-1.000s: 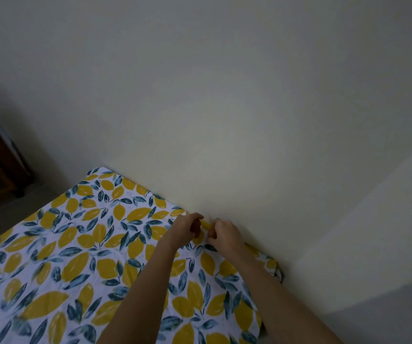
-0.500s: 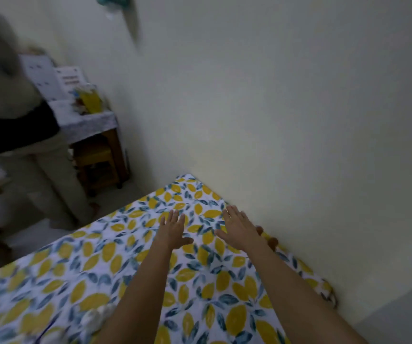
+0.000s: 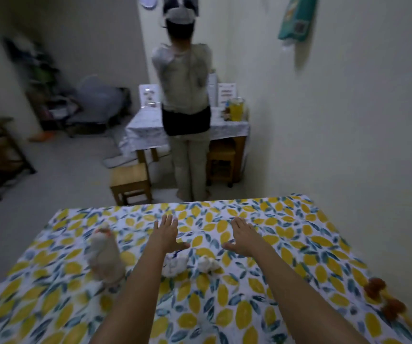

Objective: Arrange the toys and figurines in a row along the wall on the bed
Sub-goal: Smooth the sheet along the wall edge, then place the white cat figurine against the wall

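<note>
Both arms reached out over the bed (image 3: 299,244), which was covered in a sheet printed with yellow and blue leaves. The left hand (image 3: 167,234) and the right hand (image 3: 243,235) were flat and palm-down, fingers spread, holding nothing, a little apart from each other above the middle of the sheet.

A pale plush toy (image 3: 105,254) stood upright to the left of the left forearm. Two small white toys (image 3: 175,263) (image 3: 207,263) lay between the forearms, just under the hands. Two small reddish-brown figurines (image 3: 375,286) (image 3: 395,309) sat at the right edge of the bed, next to the wall (image 3: 349,120); they were too blurred to tell their shape.

Beyond the bed, a person (image 3: 187,95) stood with their back turned at a cloth-covered table (image 3: 227,129), a wooden stool (image 3: 130,182) nearby. A green cloth (image 3: 296,18) hung on the wall with what may have been a printed square code; no writing was readable.
</note>
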### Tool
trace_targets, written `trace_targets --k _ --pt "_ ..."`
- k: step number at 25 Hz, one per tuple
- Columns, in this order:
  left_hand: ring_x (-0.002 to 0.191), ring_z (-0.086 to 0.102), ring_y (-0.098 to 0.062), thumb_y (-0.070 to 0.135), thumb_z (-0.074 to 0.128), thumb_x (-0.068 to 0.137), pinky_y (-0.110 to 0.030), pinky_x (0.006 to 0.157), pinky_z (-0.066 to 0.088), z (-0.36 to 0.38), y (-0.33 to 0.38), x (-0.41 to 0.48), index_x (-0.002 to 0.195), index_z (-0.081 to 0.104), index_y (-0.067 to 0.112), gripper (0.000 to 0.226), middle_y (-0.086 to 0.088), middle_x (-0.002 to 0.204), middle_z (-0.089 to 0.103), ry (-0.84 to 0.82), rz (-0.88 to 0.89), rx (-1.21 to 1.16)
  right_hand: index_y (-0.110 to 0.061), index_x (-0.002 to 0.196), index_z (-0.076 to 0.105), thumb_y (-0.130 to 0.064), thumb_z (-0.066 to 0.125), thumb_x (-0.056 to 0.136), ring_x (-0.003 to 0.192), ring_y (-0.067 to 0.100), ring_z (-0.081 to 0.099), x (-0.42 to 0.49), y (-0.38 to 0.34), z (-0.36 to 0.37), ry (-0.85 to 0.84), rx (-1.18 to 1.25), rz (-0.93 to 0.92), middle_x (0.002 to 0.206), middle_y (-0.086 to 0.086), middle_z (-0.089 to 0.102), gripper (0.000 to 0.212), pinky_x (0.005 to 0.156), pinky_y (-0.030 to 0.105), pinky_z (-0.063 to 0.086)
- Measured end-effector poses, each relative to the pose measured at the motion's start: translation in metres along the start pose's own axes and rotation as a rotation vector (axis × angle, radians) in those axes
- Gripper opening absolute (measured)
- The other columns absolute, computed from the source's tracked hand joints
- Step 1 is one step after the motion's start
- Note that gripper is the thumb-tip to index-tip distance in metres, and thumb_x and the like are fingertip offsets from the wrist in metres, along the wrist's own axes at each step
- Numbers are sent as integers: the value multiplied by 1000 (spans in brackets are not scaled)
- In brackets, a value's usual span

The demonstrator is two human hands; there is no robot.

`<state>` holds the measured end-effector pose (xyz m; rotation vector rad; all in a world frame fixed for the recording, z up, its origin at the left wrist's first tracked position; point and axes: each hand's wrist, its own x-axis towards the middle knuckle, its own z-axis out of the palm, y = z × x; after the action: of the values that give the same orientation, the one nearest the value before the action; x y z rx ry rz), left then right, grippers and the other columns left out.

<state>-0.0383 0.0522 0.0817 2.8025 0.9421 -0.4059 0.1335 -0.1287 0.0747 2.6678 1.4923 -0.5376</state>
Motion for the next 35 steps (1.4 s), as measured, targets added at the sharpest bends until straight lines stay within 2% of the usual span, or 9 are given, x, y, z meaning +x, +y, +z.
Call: trace_targets --k 6,10,14,17,20,25,29,32,35 --pt "153 -6 -26 52 63 83 -48 126 8 72 -67 -33 154 -3 11 106 -8 165 -8 -64 -124 -184 -2 154 0 -53 47 96 153 29 -2 34 -57 58 -70 -78 -123 164 15 -5 90 125 46 8" --pt "149 21 -27 34 74 80 -44 119 30 94 -65 -6 154 16 19 95 -7 162 17 -19 -43 -383 -1 152 12 -38 54 96 151 31 11 56 -61 95 -62 -68 -130 162 17 11 80 123 44 17" --pt "124 56 -29 19 77 79 -40 100 51 94 -63 29 131 58 14 55 -12 136 60 48 -7 -400 -5 134 42 -16 55 96 122 35 51 65 -59 105 -58 -30 -73 136 19 49 42 94 41 45" --pt "117 62 -29 11 75 80 -35 95 53 79 -60 46 123 65 10 44 -16 125 67 -14 20 -316 -5 123 48 -15 55 95 113 36 55 63 -56 96 -80 -19 -24 127 20 53 31 76 39 41" --pt "113 64 -27 12 77 78 -29 87 50 56 -30 68 119 68 11 42 -15 122 68 -49 78 -258 -3 122 49 -15 54 95 112 36 56 53 -26 80 -55 37 69 126 22 53 30 81 40 45" --pt "114 62 -26 16 81 73 -31 91 49 5 102 133 115 72 17 43 -13 119 70 -60 307 -186 -10 94 43 -18 54 96 76 23 44 17 103 51 32 163 345 105 18 55 14 65 33 39" --pt "114 63 -27 11 77 75 -37 93 52 -6 244 184 114 71 12 39 -13 120 69 -99 547 -174 -12 97 51 -25 59 93 83 23 45 -26 221 43 109 291 601 103 11 56 16 67 31 39" --pt "116 62 -29 7 74 78 -38 93 51 -1 338 212 114 71 9 37 -15 121 68 -113 679 -168 -15 84 42 -26 60 89 96 29 55 -55 282 46 168 353 737 88 4 51 22 66 32 41" --pt "115 61 -31 3 70 80 -39 91 51 9 411 233 115 69 8 36 -16 122 66 -150 784 -159 -15 92 42 -27 62 87 109 32 58 -71 319 56 173 379 827 117 15 58 24 76 32 44"
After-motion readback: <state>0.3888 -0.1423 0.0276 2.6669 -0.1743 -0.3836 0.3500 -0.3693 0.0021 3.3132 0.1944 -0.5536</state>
